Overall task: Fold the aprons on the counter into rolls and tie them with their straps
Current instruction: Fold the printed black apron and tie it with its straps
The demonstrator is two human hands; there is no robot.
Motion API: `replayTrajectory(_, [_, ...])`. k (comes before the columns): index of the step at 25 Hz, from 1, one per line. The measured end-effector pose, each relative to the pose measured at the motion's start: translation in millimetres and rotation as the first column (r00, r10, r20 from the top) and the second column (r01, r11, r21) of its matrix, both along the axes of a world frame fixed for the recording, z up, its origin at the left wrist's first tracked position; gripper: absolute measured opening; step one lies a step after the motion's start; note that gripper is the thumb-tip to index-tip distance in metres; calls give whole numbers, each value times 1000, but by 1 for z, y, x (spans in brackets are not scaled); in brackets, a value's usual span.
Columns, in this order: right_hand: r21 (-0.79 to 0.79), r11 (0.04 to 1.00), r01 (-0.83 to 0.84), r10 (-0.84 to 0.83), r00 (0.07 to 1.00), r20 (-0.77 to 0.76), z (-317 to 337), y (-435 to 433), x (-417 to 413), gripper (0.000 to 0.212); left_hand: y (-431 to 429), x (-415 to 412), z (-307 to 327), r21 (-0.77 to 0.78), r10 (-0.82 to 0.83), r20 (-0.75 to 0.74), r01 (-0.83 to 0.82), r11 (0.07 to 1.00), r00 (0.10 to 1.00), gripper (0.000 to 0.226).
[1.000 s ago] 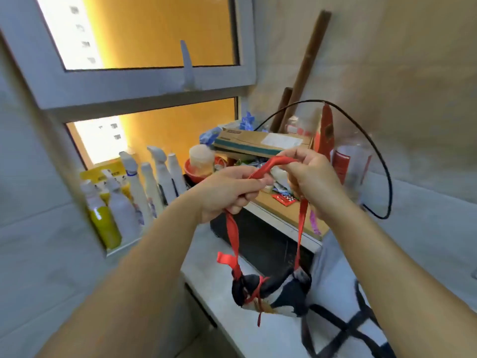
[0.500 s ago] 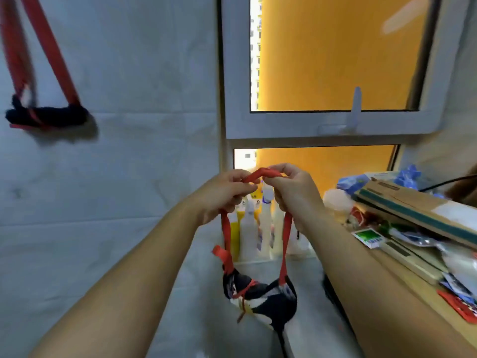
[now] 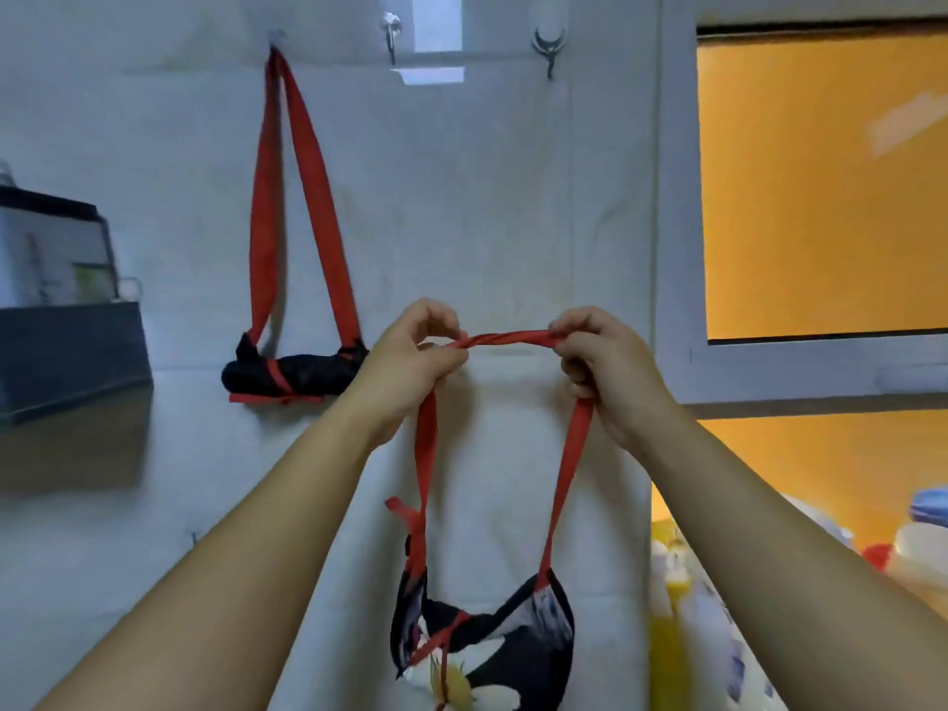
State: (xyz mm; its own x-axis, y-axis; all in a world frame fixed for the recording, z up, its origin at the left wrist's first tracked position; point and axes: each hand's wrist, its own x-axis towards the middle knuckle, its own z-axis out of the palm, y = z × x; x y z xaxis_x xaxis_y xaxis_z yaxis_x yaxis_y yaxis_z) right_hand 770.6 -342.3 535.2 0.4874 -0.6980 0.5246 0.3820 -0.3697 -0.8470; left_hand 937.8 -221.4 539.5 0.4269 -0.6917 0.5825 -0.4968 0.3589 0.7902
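Two hands, left hand (image 3: 410,361) and right hand (image 3: 600,361), pinch the red neck strap (image 3: 505,340); the rolled apron (image 3: 487,638) hangs below it, near a hanging apron roll (image 3: 295,374) on the wall.

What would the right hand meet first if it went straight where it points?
Likely the wall, left of the window frame. The right hand grips the red strap and points forward, up-left; nothing else shows in that line, but depth is unclear.
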Motion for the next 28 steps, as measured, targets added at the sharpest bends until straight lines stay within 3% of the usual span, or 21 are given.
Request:
replayTrajectory(2, [-119,990,82,-87,996,-35,19,0,28,31,1,23,19,-38,98,111,-94,995,989,28])
replayTrajectory(4, [-262,950,171,-182,983,-21,40,-2,52,33,-3,40,38,-120,238,302,-211,970,923,34])
replayTrajectory(7, [-495,810,315,-313,946,90,77,-4,76,39,-9,57,69,-336,494,572,-362,869,654,32])
replayTrajectory(9, [-616,684,390,-358,916,182,104,-7,86,36,-13,68,93,-443,603,605,-410,797,519,33])
replayTrajectory(10, [-654,628,423,-373,900,224,117,-8,90,34,-14,70,105,-465,632,596,-429,774,495,34])
replayTrajectory(15, [-734,413,540,-435,825,362,178,-19,112,31,-21,69,167,-502,694,534,-479,720,484,37])
replayTrajectory(23, [-754,312,578,-441,791,424,229,-18,138,40,-17,76,223,-584,769,422,-504,636,480,38])
replayTrajectory(25, [-758,308,575,-473,784,402,241,-14,146,40,-16,83,230,-561,741,387,-498,662,549,33])
replayTrajectory(28, [-771,297,564,-582,747,321,249,-10,154,43,-12,87,241,-443,601,269,-457,771,753,29])
